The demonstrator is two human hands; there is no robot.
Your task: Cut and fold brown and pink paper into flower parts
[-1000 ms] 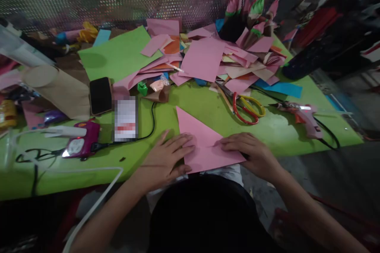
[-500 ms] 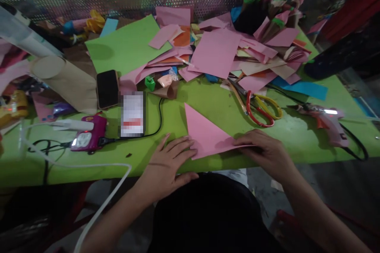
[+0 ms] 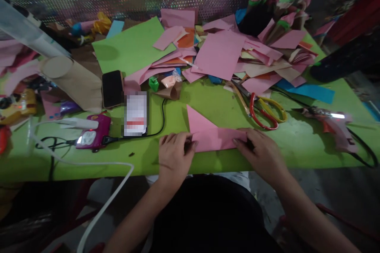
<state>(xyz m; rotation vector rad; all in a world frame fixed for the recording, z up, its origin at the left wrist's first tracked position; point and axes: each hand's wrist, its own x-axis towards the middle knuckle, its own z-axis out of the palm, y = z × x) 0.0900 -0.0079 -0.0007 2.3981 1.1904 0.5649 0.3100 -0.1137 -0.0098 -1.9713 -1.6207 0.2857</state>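
Note:
Folded pink paper [image 3: 208, 139] lies at the front edge of the green table, a pointed corner rising at its upper left and a flap turned over along its lower side. My left hand [image 3: 175, 156] pinches the paper's left end between thumb and curled fingers. At the other end, my right hand [image 3: 261, 152] grips the right tip, its thumb on top of the flap. Scissors with red and yellow handles [image 3: 264, 114] lie just beyond my right hand. A phone with a lit, blurred-out screen [image 3: 135, 114] rests beyond my left hand.
Pink sheets [image 3: 219, 53] and scraps pile up at the back, beside a large green sheet [image 3: 130, 43]. A pink glue gun [image 3: 335, 126] lies on the right. On the left are a magenta power adapter [image 3: 94, 132], a white cable [image 3: 115, 165], a dark phone [image 3: 112, 89] and a cardboard tube [image 3: 77, 87].
The paper's lower part has been folded up into a flap. My left hand has gone from lying flat to pinching the left end; my right hand still holds the right end.

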